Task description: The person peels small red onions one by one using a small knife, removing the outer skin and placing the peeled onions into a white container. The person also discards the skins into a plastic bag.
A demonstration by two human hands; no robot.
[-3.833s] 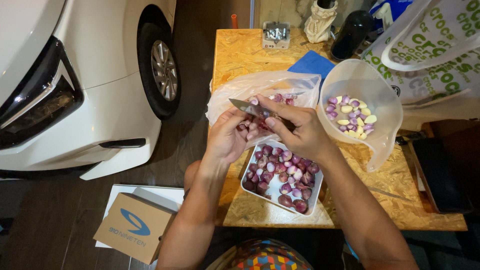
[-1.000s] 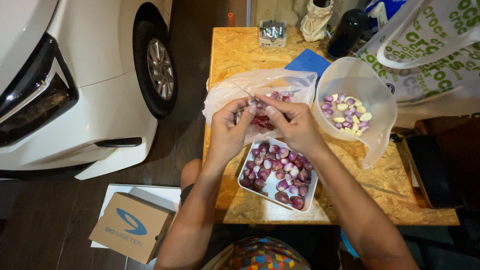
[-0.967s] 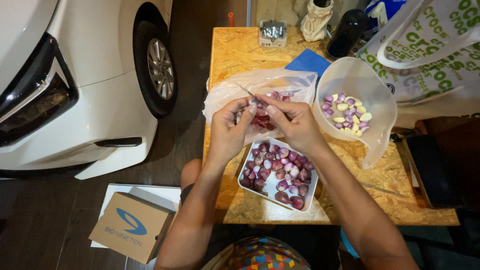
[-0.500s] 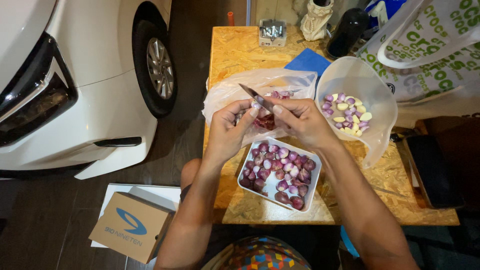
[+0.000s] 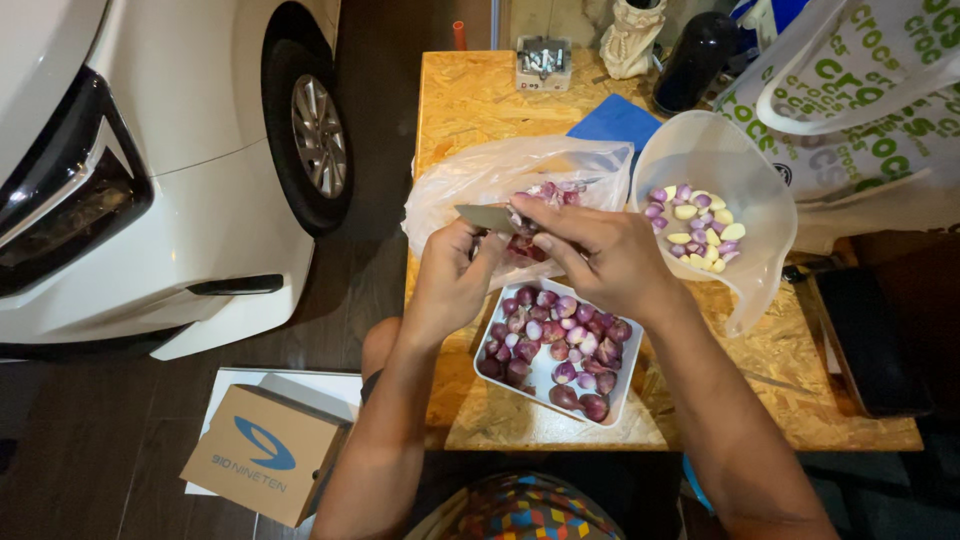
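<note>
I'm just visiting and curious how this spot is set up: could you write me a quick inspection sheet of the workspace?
Surface: chipboard table, bare at the far left.
Job's things: white tray of purple shallots; clear jug with peeled pieces; plastic bag with skins; knife.
Clutter: blue cloth, small box of metal parts, dark bottle, printed tote bag.
Hands: left hand and right hand meet at the knife, above the bag.
Cables: nothing seen.
Surroundings: white car, cardboard box on the floor.
</note>
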